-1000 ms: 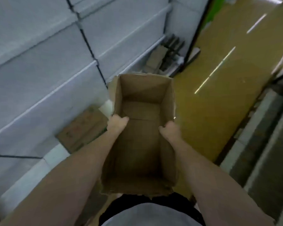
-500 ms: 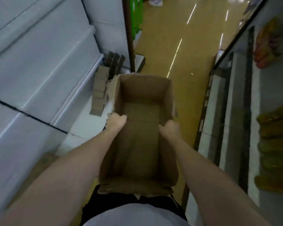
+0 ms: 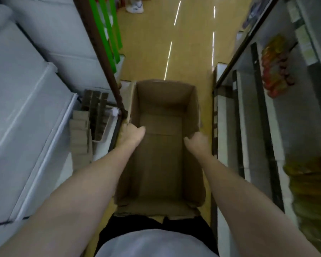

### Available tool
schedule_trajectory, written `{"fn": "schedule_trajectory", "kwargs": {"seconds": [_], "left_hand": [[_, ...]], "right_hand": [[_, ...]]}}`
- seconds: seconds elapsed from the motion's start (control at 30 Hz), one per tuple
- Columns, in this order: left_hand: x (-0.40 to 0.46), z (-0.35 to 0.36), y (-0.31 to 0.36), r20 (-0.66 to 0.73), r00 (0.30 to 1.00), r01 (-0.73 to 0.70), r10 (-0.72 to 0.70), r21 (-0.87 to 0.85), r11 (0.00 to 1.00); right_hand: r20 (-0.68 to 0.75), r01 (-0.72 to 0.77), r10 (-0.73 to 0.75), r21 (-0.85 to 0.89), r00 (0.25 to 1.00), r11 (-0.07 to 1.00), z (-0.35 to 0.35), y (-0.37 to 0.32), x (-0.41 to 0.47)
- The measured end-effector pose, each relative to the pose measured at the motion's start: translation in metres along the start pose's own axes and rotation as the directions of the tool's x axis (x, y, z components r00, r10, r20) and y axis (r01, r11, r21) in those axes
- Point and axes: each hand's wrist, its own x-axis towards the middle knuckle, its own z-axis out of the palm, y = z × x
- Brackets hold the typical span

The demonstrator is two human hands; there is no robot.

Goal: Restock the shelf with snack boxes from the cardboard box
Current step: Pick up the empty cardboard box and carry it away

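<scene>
Head view is looking down a shop aisle with a glossy tan floor [image 3: 156, 45] reflecting ceiling light streaks. Grey-white metal shelving [image 3: 26, 108] is running along the left, with brown cardboard snack boxes [image 3: 93, 112] sitting on its low shelf beside a brown upright post [image 3: 100, 58]. Grey shelving on the right [image 3: 252, 127] is carrying blurred orange and yellow packets [image 3: 276, 67].

An open brown cardboard box [image 3: 161, 145], nothing visible inside, is being held out in front of the torso. Left hand [image 3: 132, 134] is gripping its left wall, fingers curled over the rim; right hand [image 3: 198, 141] is gripping the right wall likewise.

Versus half a second ago: view is now facing further right down the aisle, right shelving filling more of the frame, white shoes [image 3: 135, 6] appearing at the far end. Grip on the box is staying unchanged.
</scene>
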Motion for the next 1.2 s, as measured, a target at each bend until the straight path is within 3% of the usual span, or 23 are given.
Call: {"fn": "schedule_trajectory", "kwargs": {"seconds": [0.23, 0.5, 0.63, 0.9, 1.2], "left_hand": [[0.093, 0.0, 0.156, -0.053, 0.995, -0.076, 0.082, 0.112, 0.991], [0.217, 0.027, 0.322, -0.063, 0.998, -0.009, 0.009, 0.011, 1.0], [0.268, 0.027, 0.409, -0.137, 0.99, 0.014, -0.017, -0.018, 1.0], [0.4, 0.013, 0.516, -0.154, 0.979, 0.12, -0.136, -0.109, 0.987], [0.596, -0.04, 0.602, -0.152, 0.948, 0.249, -0.281, -0.198, 0.948]], "right_hand": [[-0.166, 0.016, -0.011, 0.031, 0.986, 0.999, -0.07, -0.078, 0.142], [-0.091, 0.088, -0.081, 0.074, 0.993, 0.993, -0.162, -0.155, 0.346], [-0.065, 0.133, -0.128, 0.085, 0.99, 0.988, -0.211, -0.199, 0.433], [0.01, 0.214, -0.213, -0.056, 0.977, 0.975, -0.265, -0.319, 0.583], [0.094, 0.307, -0.294, -0.169, 0.951, 0.937, -0.287, -0.509, 0.747]]}}
